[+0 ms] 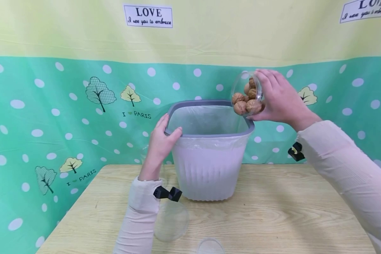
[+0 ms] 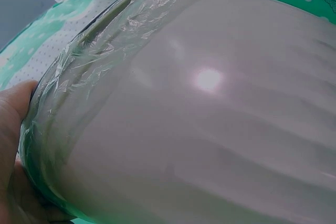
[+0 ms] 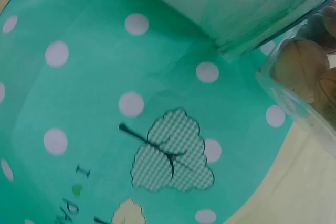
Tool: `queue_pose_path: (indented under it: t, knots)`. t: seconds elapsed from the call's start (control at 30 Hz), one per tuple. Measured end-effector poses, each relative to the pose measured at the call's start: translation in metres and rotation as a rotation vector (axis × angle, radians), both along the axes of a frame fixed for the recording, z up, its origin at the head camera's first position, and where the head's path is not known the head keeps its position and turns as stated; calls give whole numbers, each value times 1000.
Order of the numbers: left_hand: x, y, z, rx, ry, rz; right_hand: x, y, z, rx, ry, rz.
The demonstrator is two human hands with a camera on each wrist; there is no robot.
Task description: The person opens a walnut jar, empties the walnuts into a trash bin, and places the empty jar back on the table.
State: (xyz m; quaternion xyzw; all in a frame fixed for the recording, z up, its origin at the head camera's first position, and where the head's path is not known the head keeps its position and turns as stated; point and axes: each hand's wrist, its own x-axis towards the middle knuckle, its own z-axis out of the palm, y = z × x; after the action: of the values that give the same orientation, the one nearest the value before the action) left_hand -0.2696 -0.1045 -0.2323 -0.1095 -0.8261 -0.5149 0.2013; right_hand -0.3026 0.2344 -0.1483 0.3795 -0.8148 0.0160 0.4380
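Note:
A pale trash can (image 1: 209, 165) with a grey rim and a clear plastic liner (image 2: 105, 61) stands upright on the table. At its left rim my left hand (image 1: 160, 141) grips the edge, thumb on the near side. My right hand (image 1: 280, 97) holds a clear container (image 1: 259, 86) tipped toward the left, over the can's right back corner. Several walnuts (image 1: 240, 107) are gathered inside it, close to its mouth. In the right wrist view, walnuts (image 3: 299, 66) show through the clear wall at the right edge, beside the can's rim; the hand itself is out of that view.
On the wooden table (image 1: 289, 211), a clear round disc (image 1: 171, 222) lies in front of the can, by my left sleeve. A smaller clear round piece (image 1: 210, 247) sits at the near edge. Behind the table hangs a green and yellow cloth (image 1: 120, 137).

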Motion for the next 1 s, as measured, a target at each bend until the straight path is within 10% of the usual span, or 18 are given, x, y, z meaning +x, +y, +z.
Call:
queue_pose_path:
  t: [1.0]
  knots:
    - [1, 0, 0, 17, 2, -8, 1, 2, 2, -35, -35, -18]
